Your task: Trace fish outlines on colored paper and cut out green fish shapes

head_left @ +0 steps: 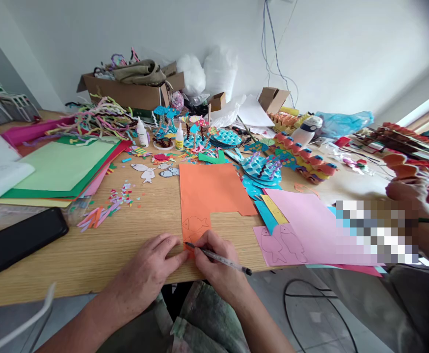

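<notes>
My right hand (218, 262) is closed around a pen (224, 259), its tip on the lower left part of an orange paper sheet (214, 186). A fish outline (195, 223) is drawn just above the tip. Lines under my right fingers are partly hidden. My left hand (155, 264) rests on the table at the sheet's lower left edge, thumb and forefinger apart, holding nothing. The sheet has a piece cut out of its lower right. To the right lies a pink paper sheet (303, 215) with two drawn fish (282, 242).
A black phone (19, 242) and stacked coloured papers (67, 164) lie left. Paper scraps (115, 203), cut-out fish (144, 171), glue bottles (142, 132) and blue paper crafts (260, 169) spread behind. Another person's hand (408, 193) holds an egg-carton piece (398, 166) at right.
</notes>
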A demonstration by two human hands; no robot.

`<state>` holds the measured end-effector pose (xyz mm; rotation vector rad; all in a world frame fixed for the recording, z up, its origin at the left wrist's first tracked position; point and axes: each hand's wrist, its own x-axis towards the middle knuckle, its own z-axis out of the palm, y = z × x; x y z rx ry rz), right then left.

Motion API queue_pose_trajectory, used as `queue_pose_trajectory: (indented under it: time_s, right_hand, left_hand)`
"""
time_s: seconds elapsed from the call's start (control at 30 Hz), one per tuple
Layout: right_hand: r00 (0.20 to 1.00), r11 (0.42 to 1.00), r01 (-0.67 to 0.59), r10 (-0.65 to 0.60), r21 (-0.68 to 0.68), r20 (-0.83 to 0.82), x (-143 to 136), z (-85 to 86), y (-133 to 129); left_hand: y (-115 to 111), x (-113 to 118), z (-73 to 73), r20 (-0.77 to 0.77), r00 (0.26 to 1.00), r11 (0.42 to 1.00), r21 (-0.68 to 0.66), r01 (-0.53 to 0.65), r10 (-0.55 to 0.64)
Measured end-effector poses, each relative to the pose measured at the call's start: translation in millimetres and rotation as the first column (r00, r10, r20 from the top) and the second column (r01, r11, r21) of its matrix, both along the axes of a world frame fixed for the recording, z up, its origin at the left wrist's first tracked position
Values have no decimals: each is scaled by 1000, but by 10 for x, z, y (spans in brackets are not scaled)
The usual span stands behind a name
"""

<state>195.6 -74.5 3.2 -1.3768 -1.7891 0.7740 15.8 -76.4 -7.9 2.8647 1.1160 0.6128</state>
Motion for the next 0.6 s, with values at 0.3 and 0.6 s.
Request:
queue_pose_trajectory:
  time_s: [0.3,0.6]
  right_hand:
    - [1000,1000,-3,3,4,2,-10,0,0]
    - [1000,1000,-4,4,-10,-5,-7,3,-4]
  left_hand:
    - [3,-17,-43,-12,1000,1000,-12,6,-6]
    - [0,-10,-17,-4,1000,1000,-18,10,-10]
